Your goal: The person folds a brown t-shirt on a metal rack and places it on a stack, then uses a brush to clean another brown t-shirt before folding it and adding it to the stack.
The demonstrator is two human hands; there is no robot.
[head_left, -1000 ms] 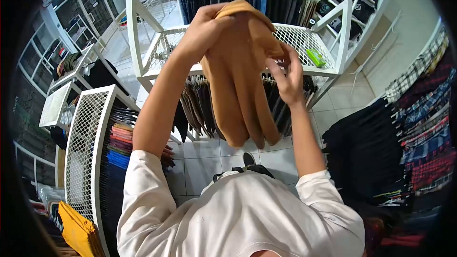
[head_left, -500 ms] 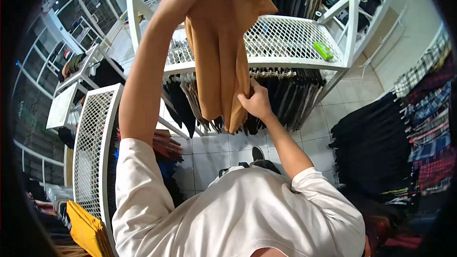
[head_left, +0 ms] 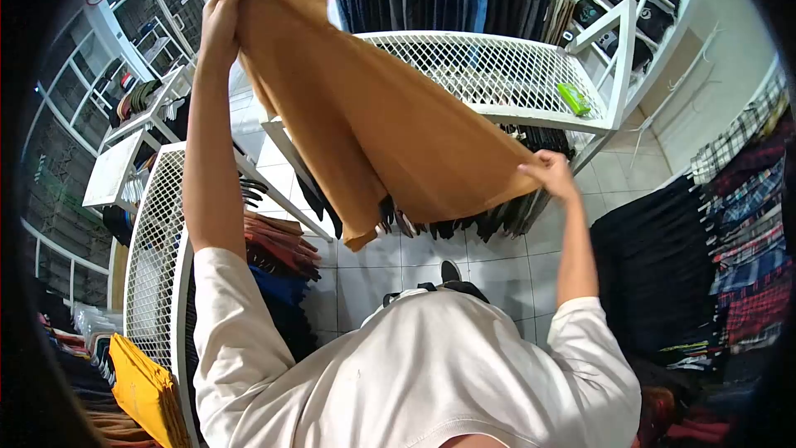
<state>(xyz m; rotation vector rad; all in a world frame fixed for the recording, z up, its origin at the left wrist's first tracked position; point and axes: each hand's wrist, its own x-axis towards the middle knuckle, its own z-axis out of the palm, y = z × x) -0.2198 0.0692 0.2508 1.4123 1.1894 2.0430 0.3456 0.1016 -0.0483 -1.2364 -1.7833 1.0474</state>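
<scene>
A pair of tan trousers (head_left: 390, 124) is spread out in the air in front of me. High at the upper left, my left hand (head_left: 222, 21) grips its upper end. My right hand (head_left: 551, 174) pinches the lower edge of one leg, pulled out to the right. The other leg hangs down toward the floor, held by neither hand. Behind the cloth stands a white mesh-topped rack (head_left: 489, 75), partly hidden, with dark hanging garments (head_left: 506, 220) beneath it.
A green packet (head_left: 573, 99) lies on the mesh top. Another white mesh rack (head_left: 153, 265) stands at my left, with folded yellow cloth (head_left: 145, 386) near its lower end. Black garments (head_left: 651, 270) and plaid shirts (head_left: 750, 257) hang to the right. Caps (head_left: 643, 4) sit on far shelves.
My right hand has moved right, drawing one leg of the trousers outward. My left hand has shifted left and slightly down, and the bunched cloth has opened out.
</scene>
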